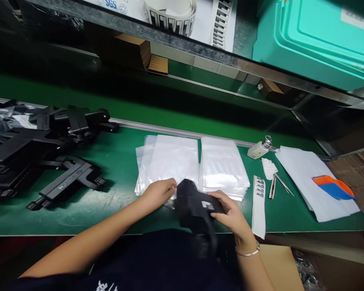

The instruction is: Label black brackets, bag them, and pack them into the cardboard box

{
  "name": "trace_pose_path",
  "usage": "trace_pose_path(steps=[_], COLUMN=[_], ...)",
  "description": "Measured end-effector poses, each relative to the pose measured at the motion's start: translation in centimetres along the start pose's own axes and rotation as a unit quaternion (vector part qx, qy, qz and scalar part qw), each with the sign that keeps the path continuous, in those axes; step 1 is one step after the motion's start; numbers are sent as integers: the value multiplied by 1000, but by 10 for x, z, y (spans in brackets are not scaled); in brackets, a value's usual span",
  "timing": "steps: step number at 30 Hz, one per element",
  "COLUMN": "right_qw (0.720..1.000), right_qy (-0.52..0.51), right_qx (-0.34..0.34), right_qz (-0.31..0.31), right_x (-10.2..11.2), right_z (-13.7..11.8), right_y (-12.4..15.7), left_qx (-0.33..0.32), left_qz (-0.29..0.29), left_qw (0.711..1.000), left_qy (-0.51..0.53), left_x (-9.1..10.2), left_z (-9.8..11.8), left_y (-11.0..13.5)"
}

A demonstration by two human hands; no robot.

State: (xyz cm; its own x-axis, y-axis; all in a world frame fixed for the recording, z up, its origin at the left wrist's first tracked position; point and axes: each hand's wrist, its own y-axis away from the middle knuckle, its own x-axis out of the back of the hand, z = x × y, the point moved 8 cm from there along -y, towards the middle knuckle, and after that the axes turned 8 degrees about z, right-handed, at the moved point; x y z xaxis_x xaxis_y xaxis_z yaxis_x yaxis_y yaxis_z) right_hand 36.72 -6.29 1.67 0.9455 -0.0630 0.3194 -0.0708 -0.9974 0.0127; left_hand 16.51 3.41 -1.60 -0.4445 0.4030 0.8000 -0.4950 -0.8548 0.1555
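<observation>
My left hand point(159, 193) pinches the near edge of a clear plastic bag point(170, 163) lying on the green table point(115, 161). My right hand point(230, 212) grips a black plastic part point(194, 206), blurred by motion, with a small white label on it. The part sits at the bag's near edge, between both hands. A second stack of clear bags point(223, 167) lies just right of the first, beyond my right hand.
Several black plastic parts point(42, 153) are piled at the left. A label strip point(259, 202), tweezers point(279, 184), a small bottle point(259, 148) and white sheets point(312, 182) with an orange-blue tool point(333, 187) lie to the right. A teal bin point(318, 36) sits on the upper shelf.
</observation>
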Motion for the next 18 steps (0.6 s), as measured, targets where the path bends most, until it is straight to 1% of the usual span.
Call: trace_pose_path(steps=[2, 4, 5, 7, 10, 12, 14, 16, 18], right_qw=[997, 988, 982, 971, 957, 945, 929, 915, 911], right_qy=[75, 154, 183, 225, 258, 271, 280, 283, 275], right_qx=[14, 22, 29, 53, 80, 84, 103, 153, 204], right_qz=[-8, 22, 40, 64, 105, 161, 218, 243, 231], right_x=[-7, -7, -7, -8, -8, -5, -5, -14, -30], right_z=[-5, -5, -5, -4, -3, -4, -6, -9, -8], right_y=[-5, -11, -13, -15, -15, -13, -10, -10, -14], left_qx=[-4, -38, -64, -122, -194, -228, -254, -279, -328], left_qz=[65, 113, 125, 125, 100, 87, 90, 112, 133], left_qw=[998, 992, 989, 984, 975, 969, 962, 952, 933], left_qy=[-23, -38, -36, -8, 35, 45, 51, 57, 60], left_x=[4, 4, 3, 1, 2, 4, 5, 7, 6], left_z=[4, 12, 16, 24, 33, 40, 52, 72, 104], left_y=[2, 8, 12, 19, 29, 34, 36, 35, 34])
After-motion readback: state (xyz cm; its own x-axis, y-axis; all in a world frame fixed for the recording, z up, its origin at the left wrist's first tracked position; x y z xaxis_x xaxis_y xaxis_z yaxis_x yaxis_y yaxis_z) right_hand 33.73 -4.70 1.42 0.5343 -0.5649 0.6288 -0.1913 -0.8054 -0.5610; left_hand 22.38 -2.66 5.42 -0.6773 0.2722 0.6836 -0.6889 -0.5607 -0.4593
